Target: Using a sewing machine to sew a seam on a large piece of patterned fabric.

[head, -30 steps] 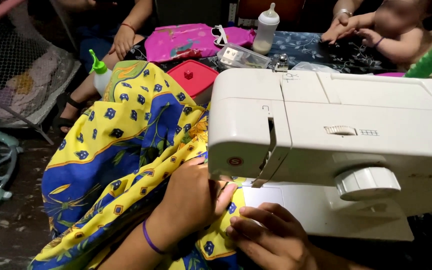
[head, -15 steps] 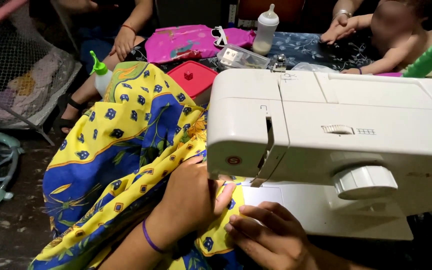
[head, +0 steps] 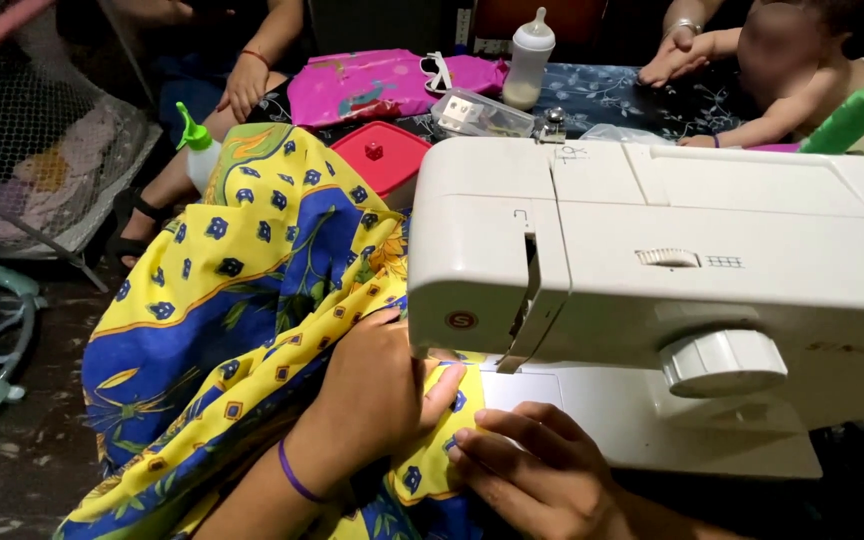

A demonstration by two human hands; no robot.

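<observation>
The left hand (head: 377, 395) lies flat, fingers together, pressing the yellow and blue fabric (head: 242, 290) down right under the head of the white sewing machine (head: 672, 270), a purple band (head: 297, 475) round its wrist. The right hand (head: 537, 480) sits just in front of the machine's bed, fingers curled and pinching the near edge of the same cloth, touching the left hand's thumb side. The fabric spills away from the machine to its left in a big rumpled heap, patterned with small dark blue squares and flowers. Behind the machine's left end stands a red lidded box (head: 384, 155), and beside that a white bottle with a green nozzle (head: 197, 150). Farther behind the machine lie a pink bag (head: 372, 85), a clear plastic case (head: 480, 112) and a baby bottle (head: 530, 58) on a dark flowered cloth. Other people sit beyond the machine: a hand rests on a knee behind the fabric heap, and a small child leans on the far side. A green thread spool (head: 850, 118) stands at the machine's far right top.
</observation>
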